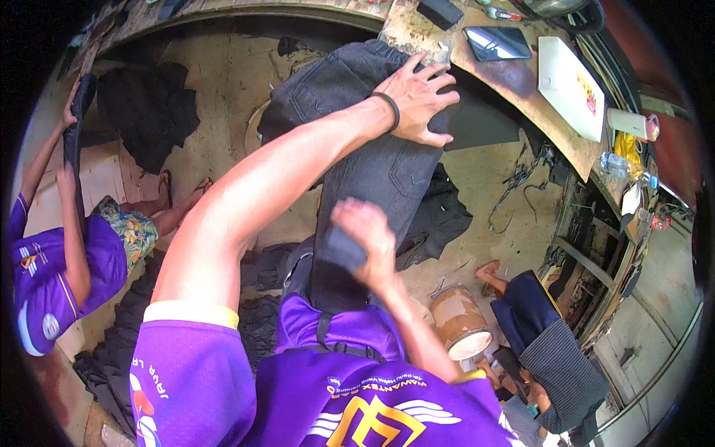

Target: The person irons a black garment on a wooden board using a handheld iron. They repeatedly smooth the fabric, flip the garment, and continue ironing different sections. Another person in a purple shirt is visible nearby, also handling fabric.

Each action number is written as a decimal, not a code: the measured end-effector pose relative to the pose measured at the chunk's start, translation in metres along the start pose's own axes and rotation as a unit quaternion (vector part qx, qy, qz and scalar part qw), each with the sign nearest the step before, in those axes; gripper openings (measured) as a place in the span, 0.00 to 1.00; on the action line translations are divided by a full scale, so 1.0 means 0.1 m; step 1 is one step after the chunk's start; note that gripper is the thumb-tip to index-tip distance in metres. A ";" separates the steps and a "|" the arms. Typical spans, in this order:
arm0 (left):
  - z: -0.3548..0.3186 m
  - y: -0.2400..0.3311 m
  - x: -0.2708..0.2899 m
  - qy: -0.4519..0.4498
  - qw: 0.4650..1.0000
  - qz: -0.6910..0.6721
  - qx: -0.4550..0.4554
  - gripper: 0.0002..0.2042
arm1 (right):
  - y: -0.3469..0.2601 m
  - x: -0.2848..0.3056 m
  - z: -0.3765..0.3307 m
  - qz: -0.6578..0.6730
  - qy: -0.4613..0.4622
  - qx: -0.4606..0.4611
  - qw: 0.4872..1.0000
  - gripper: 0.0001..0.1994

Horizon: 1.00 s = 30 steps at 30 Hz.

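Black jeans (pixel 380 175) lie stretched out in front of me, with pocket stitching showing on the denim. My left hand (pixel 418 100), a black band on its wrist, presses flat on the upper part of the jeans, fingers spread. Nearer my body, my right hand (pixel 365 235) is closed around a dark grey block (pixel 342 249) held at the lower leg of the jeans. That hand is blurred by motion, and the block's underside is hidden. What supports the jeans is mostly covered by them.
A worn wooden table (pixel 514 78) at the far right bears a phone (pixel 497 43), a white box (pixel 570 88) and a plastic bottle (pixel 615 165). Dark garments (pixel 149 112) lie on the floor. One co-worker (pixel 74 261) is at left, another (pixel 540 372) at lower right beside a brown drum (pixel 458 316).
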<state>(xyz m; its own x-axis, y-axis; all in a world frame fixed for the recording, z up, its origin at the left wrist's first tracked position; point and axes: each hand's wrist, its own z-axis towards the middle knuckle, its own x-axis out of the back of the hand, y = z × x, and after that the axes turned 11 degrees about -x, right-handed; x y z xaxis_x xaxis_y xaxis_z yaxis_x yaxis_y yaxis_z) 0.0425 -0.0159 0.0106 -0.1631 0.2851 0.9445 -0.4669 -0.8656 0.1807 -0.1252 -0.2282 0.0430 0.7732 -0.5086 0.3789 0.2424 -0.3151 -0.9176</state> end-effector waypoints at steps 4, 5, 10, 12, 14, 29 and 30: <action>0.03 -0.02 -0.05 -0.016 1.000 -0.016 0.008 0.39 | -0.14 0.13 -0.02 0.063 -0.111 -0.044 0.991 0.34; 0.05 -0.03 -0.07 -0.018 1.000 0.008 0.006 0.39 | -0.16 0.20 0.03 0.027 -0.078 -0.017 0.996 0.34; 0.03 -0.09 0.01 -0.028 0.999 0.026 -0.016 0.43 | 0.00 -0.21 -0.53 0.004 -0.006 -0.077 0.997 0.28; -0.08 -0.17 0.16 -0.074 0.997 -0.007 -0.035 0.43 | 0.03 -0.51 -0.98 0.089 -0.065 -0.049 0.993 0.34; -0.24 -0.22 0.35 -0.050 0.993 0.092 0.050 0.42 | 0.07 -0.78 -1.38 0.129 -0.046 -0.063 0.989 0.38; -0.62 0.23 0.02 0.047 0.993 -0.004 0.109 0.51 | 0.03 0.11 0.12 0.015 -0.109 0.019 0.994 0.31; -0.62 0.22 0.03 0.041 0.993 -0.001 0.113 0.51 | 0.00 0.13 0.07 0.061 -0.182 -0.037 0.981 0.29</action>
<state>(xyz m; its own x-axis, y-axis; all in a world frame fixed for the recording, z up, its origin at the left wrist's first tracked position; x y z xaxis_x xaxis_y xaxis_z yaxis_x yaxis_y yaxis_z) -0.0226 -0.0086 0.0000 -0.2370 0.3112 0.9203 -0.2611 -0.9329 0.2482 -0.1109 -0.2292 0.0473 0.9552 -0.2299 0.1865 0.1028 -0.3331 -0.9373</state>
